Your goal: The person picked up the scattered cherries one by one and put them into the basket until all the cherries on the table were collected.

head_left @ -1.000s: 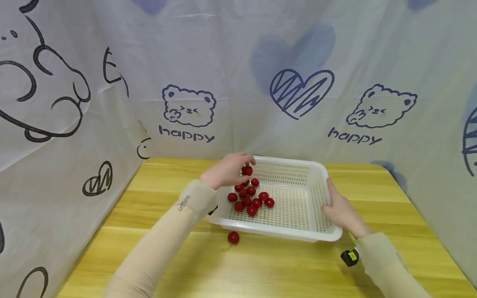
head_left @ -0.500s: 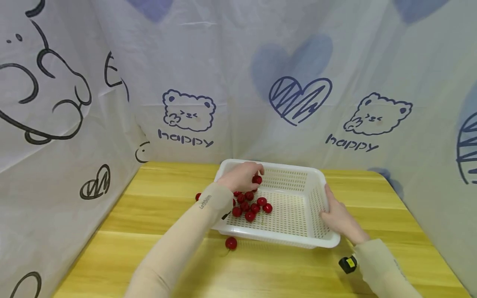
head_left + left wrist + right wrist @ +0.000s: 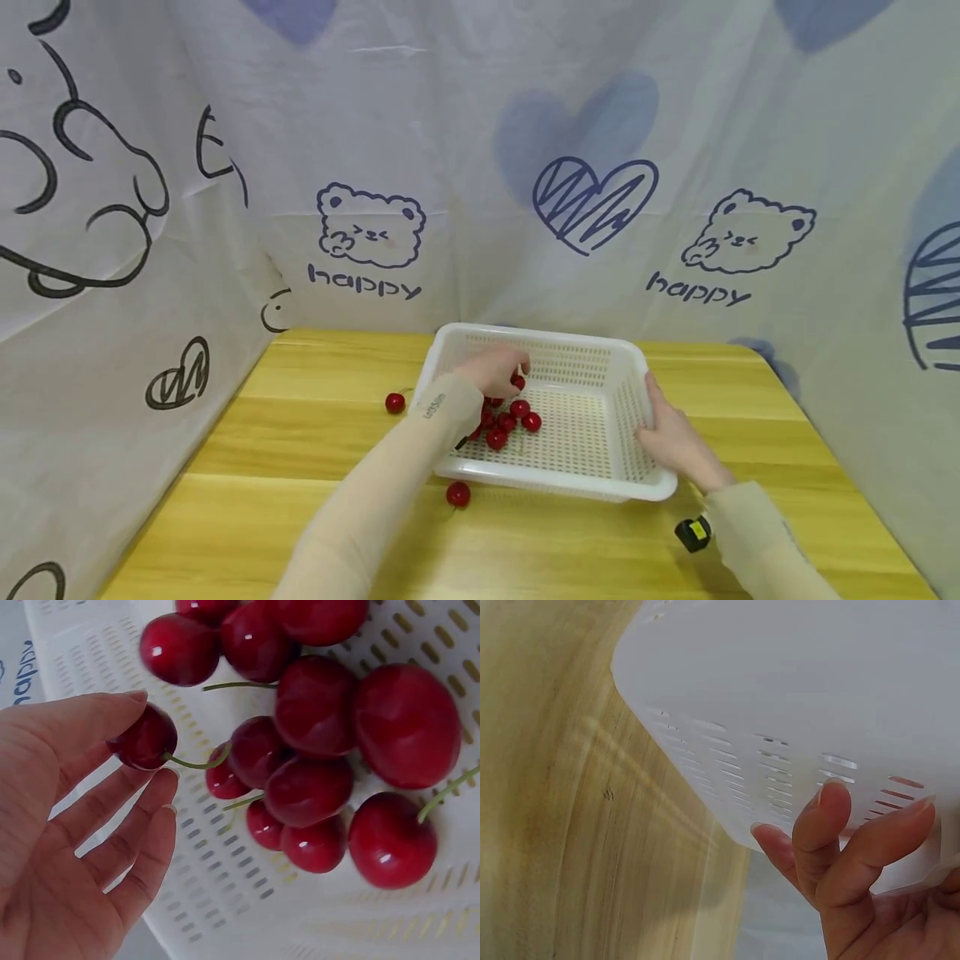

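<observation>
My left hand (image 3: 495, 372) reaches down into the left part of a white perforated plastic basket (image 3: 543, 336). In the left wrist view its thumb and fingers pinch a dark red cherry (image 3: 150, 742) with a green stem. Several more cherries (image 3: 521, 409) lie bunched on the basket floor under and beside this hand, some hidden by the sleeve. At the basket's right end my right hand (image 3: 681, 443) grips the wall, thumb inside. From the right wrist view, the curled fingers (image 3: 822, 825) lie against the slotted outer side of the basket.
On the wooden table (image 3: 300, 433), one cherry (image 3: 395, 403) lies left of the basket and another cherry (image 3: 458, 494) lies in front of it. White printed cloth (image 3: 480, 167) stands behind the table and along its sides. A black wrist device (image 3: 692, 534) sits at the right sleeve.
My left hand has moved slightly right and lower into the basket, holding a cherry. The cherry left of the basket has come out from behind the left arm. The right hand keeps its grip.
</observation>
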{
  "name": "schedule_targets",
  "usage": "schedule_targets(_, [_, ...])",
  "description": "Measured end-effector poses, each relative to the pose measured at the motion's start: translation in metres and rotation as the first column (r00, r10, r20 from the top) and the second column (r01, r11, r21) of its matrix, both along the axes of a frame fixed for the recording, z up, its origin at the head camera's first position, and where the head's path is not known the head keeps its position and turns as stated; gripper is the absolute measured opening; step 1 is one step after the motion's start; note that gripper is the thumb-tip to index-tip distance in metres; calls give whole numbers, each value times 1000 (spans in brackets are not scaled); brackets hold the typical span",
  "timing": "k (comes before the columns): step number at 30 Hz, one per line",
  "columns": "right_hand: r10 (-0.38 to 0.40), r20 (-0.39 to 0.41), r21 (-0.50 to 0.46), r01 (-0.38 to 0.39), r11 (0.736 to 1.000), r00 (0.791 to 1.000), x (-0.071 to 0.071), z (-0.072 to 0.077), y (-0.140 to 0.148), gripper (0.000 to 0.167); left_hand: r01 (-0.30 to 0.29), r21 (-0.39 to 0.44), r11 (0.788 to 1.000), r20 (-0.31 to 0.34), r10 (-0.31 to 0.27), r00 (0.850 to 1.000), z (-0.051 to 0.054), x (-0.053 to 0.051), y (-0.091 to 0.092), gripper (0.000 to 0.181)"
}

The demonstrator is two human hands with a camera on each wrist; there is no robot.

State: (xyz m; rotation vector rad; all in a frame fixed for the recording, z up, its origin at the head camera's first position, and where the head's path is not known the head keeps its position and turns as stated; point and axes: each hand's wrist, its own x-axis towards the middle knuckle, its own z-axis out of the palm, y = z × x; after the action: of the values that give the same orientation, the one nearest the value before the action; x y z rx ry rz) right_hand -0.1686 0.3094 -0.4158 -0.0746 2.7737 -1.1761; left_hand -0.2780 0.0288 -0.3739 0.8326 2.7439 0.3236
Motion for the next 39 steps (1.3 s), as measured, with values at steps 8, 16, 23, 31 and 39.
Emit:
schedule_targets(8, [-4, -5, 16, 4, 1000, 1000, 2, 0, -1, 91, 13, -18, 1000, 16, -13, 1000, -11, -3, 1, 37])
schedule_targets(16, [-4, -1, 31, 4, 999, 1000, 0, -1, -3, 91, -23, -55, 998, 50, 26, 998, -17, -4, -3, 33])
schedule_targets(23, [5, -3, 33, -5, 999, 1000, 1, 0, -2, 92, -16, -77, 997, 11, 17, 1000, -6, -2, -5, 36])
schedule_targets(31, [0, 5, 33, 0, 999, 1000, 1, -1, -2, 93, -38, -83, 996, 4, 39, 999, 9, 2, -12, 38])
schedule_targets(39, [8, -3, 41, -8, 999, 1000, 2, 0, -2, 92, -25, -74, 997, -12, 24, 1000, 28, 9, -20, 38])
